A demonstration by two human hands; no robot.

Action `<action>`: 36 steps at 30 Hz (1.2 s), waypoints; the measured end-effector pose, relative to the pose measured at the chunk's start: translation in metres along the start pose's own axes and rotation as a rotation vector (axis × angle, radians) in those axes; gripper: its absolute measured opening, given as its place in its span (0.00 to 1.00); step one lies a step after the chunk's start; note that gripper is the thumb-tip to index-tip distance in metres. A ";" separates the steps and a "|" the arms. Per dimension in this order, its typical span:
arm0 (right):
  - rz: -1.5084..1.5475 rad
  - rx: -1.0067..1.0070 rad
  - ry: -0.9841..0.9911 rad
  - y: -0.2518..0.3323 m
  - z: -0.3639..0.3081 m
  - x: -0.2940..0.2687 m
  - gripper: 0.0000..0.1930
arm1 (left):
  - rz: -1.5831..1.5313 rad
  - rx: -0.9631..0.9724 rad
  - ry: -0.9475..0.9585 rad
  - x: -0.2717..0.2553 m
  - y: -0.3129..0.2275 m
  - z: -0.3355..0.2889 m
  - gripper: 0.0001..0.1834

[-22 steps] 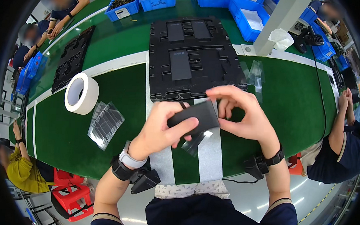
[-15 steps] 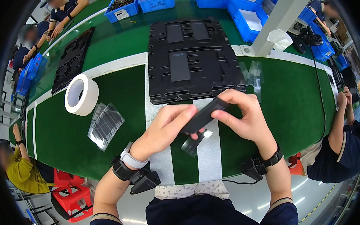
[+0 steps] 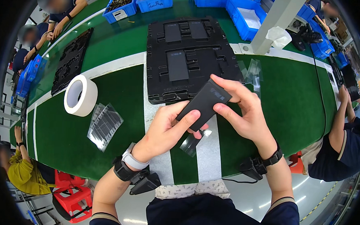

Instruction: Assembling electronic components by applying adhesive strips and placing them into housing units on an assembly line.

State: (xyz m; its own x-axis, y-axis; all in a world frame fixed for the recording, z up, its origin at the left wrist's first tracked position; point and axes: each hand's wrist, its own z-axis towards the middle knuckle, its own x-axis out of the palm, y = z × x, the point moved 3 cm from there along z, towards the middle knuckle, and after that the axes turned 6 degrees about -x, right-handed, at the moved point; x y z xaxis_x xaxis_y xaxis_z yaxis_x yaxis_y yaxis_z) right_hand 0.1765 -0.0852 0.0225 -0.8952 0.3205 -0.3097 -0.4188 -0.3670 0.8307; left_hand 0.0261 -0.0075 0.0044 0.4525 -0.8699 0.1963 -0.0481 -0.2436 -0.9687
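Observation:
Between my hands is a black flat rectangular pack point(image 3: 205, 105) with faint pale print, its broad face tilted up at me. My left hand point(image 3: 169, 126) grips its lower left end, thumb on top and fingers beneath. At its far right end, my right hand point(image 3: 245, 112) holds the edge between thumb and fingers. Just beyond stands a black molded tray point(image 3: 189, 86), with similar black packs point(image 3: 177, 66) lying in its recesses. Below my left fingers, a clear film strip with dark patches point(image 3: 190, 145) rests on the table, partly hidden by the hand.
A white tape roll point(image 3: 80, 96) and several film sheets point(image 3: 104, 127) lie at left on the green table point(image 3: 124, 158). Clear strips point(image 3: 254, 75) lie right of the tray. Blue bins point(image 3: 155, 3) and a metal post point(image 3: 276, 26) stand at the back. Other people sit on both sides.
The pack has been turned from nearly edge-on so that its broad printed face now shows. My right fingers have shifted up and left along its far end. Both hands still hold it.

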 end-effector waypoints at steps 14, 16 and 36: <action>0.196 0.176 0.092 -0.009 -0.004 0.008 0.19 | 0.095 0.191 -0.181 -0.009 0.003 0.003 0.11; 0.223 0.204 0.081 -0.010 -0.004 0.009 0.21 | 0.049 0.160 -0.191 -0.007 0.002 0.002 0.10; 0.369 0.376 0.015 -0.017 -0.006 0.008 0.34 | -0.060 0.131 -0.438 -0.016 0.001 0.006 0.16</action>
State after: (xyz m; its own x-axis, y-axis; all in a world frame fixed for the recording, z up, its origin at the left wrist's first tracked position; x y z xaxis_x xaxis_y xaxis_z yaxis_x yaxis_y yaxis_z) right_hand 0.1756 -0.0814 0.0027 -0.9759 0.2160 0.0301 0.0056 -0.1132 0.9936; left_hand 0.0239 0.0081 -0.0009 0.7864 -0.5854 0.1972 0.0897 -0.2076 -0.9741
